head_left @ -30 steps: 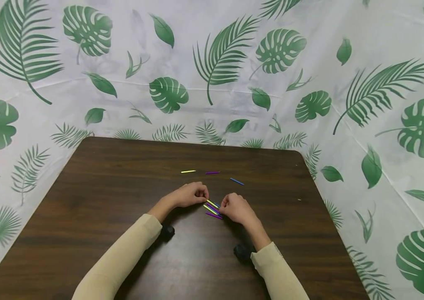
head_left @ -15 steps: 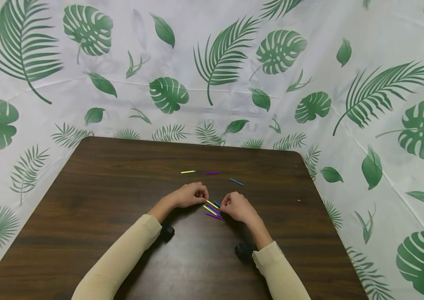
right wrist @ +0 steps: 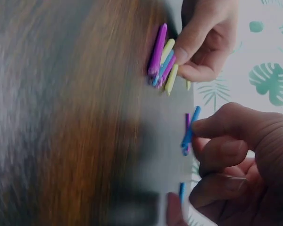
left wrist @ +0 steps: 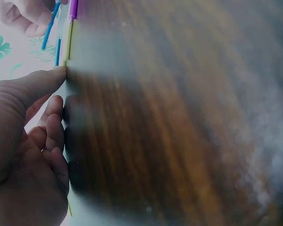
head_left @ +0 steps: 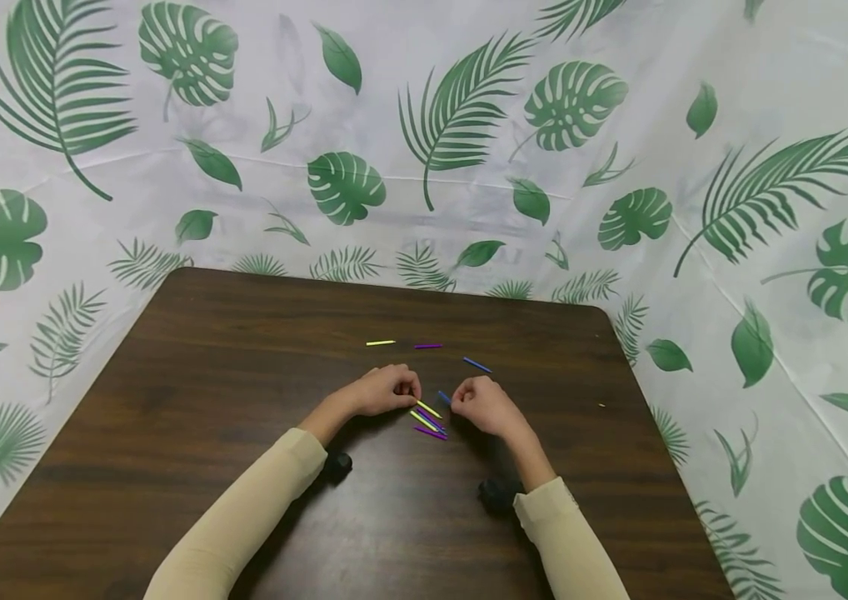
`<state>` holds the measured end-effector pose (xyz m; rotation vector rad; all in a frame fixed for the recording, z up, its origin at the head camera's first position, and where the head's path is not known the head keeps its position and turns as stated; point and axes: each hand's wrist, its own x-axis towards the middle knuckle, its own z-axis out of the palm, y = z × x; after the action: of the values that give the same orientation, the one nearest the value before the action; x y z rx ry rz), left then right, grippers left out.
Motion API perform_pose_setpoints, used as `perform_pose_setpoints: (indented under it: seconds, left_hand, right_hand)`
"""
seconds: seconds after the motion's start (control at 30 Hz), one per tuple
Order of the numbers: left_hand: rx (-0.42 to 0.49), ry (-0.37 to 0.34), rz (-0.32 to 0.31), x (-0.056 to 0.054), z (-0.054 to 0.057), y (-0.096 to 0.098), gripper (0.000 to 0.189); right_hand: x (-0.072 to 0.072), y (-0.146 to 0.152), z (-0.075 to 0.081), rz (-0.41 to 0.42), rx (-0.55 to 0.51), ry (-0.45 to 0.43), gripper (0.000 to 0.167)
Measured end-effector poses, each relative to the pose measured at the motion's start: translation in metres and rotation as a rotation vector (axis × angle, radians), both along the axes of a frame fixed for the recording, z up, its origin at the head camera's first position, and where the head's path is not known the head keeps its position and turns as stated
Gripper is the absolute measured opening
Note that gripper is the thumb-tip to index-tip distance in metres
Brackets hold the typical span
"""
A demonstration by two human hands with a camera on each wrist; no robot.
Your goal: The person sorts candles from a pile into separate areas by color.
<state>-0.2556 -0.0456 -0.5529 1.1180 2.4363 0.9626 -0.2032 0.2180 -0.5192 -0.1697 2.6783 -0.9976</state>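
Note:
Thin, short coloured sticks, narrowed at one end, lie in a small bundle on the table. My right hand [head_left: 487,406] pinches a blue stick [right wrist: 197,113] between thumb and fingers, just right of the bundle and raised at a slant. My left hand [head_left: 385,389] has thumb and forefinger on the end of a yellow stick [head_left: 429,409], pinching it at the bundle's upper edge. Beside that stick lie another yellow stick [head_left: 424,421], a purple stick [right wrist: 158,49] and several more in blue and purple, partly overlapping.
Beyond the hands a yellow stick [head_left: 381,342], a purple stick [head_left: 428,346] and a blue stick [head_left: 477,364] lie apart in a loose arc. The dark wooden table [head_left: 281,325] ends at a leaf-printed cloth [head_left: 364,100]. A tiny pale bit [head_left: 601,405] lies at right.
My right hand has drawn the blue stick out of the bundle, up and to the right. My left hand stays on the yellow stick. The head view has shifted slightly.

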Motion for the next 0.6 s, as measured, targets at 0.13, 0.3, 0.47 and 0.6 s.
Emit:
perform_pose_setpoints:
  seconds: [0.13, 0.3, 0.47, 0.6]
  left_hand:
    - [-0.038, -0.037, 0.025, 0.005, 0.015, 0.003, 0.006]
    - [-0.037, 0.007, 0.023, 0.001, 0.009, 0.004, 0.005]
    - [-0.086, -0.019, 0.038, 0.005, 0.019, 0.006, 0.004]
    - [-0.113, -0.020, 0.041, 0.005, 0.017, 0.007, 0.004]
  right_hand:
    - [-0.003, 0.004, 0.003, -0.013, -0.001, 0.029, 0.011]
    - [-0.010, 0.014, 0.006, -0.003, -0.050, 0.025, 0.016]
    - [-0.020, 0.032, 0.008, 0.003, -0.097, 0.021, 0.021]
    - [-0.027, 0.045, 0.013, 0.020, -0.102, 0.022, 0.025]
